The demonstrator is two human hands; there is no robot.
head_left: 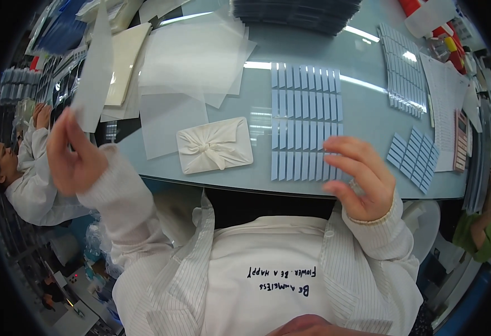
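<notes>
My left hand (pixel 77 154) is raised at the left, thumb and fingers pinched at the lower edge of a thin whitish sheet (pixel 95 78). That sheet stands nearly upright above the table's left side. My right hand (pixel 363 176) hovers at the table's near edge, fingers apart and slightly curled, with nothing in them. Its fingertips overlap the lower right of a panel of light-blue slats (pixel 306 120) set in rows. Between my hands lies a cream cloth-wrapped flat packet (pixel 214 144) with a knot on top.
Loose translucent sheets (pixel 189 56) and a cream pad (pixel 128 64) cover the left of the glass-topped table (pixel 228 179). A dark stack (pixel 295 14) stands at the back. More slatted panels (pixel 402 67), papers (pixel 447 95) and a pink calculator (pixel 459 140) lie right. Another person (pixel 38 173) sits left.
</notes>
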